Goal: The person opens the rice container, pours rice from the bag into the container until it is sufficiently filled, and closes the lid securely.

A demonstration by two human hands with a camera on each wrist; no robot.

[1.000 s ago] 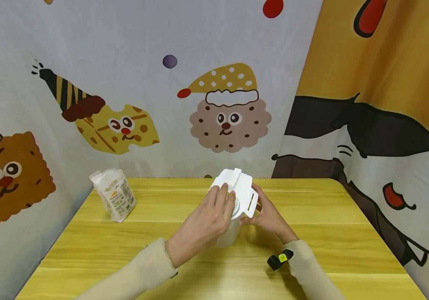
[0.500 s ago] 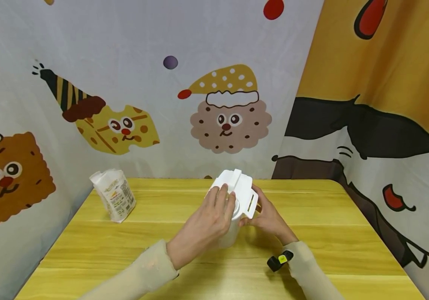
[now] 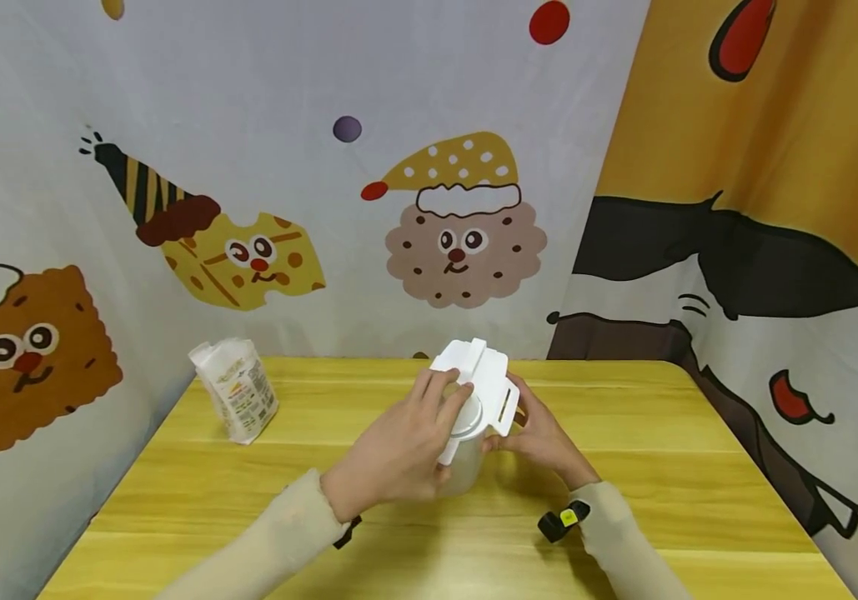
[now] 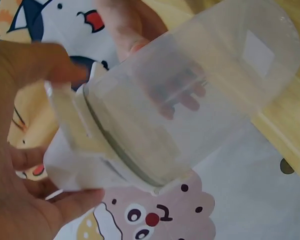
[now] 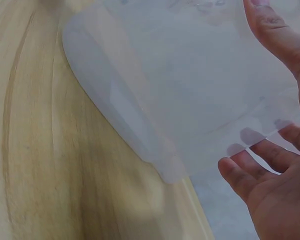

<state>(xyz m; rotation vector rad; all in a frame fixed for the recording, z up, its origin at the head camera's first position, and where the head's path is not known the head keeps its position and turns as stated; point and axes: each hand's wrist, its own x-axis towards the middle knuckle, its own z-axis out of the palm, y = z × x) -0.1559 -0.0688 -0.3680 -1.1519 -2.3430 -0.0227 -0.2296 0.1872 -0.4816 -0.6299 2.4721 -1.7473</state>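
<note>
A translucent plastic storage container (image 4: 210, 95) with a white lid (image 3: 487, 377) stands over the middle of the table, its clear body largely hidden behind my hands in the head view. Across the lid lies my left hand (image 3: 398, 450), with bent fingertips on top near a round cap (image 3: 468, 415) and the thumb at the near edge. My right hand (image 3: 541, 437) grips the container's body from the right side. In the right wrist view, thumb and fingers of that hand lie round the clear wall.
A white printed bag (image 3: 237, 392) stands at the table's back left. The wooden table (image 3: 646, 467) ends against a cartoon-printed cloth (image 3: 286, 67). A black strap piece with a yellow mark (image 3: 565, 521) hangs at the right wrist.
My left hand has shifted its hold on the lid: the fingers bend more, the thumb has come into view lower down, and more of the round cap shows. The right hand keeps its grip.
</note>
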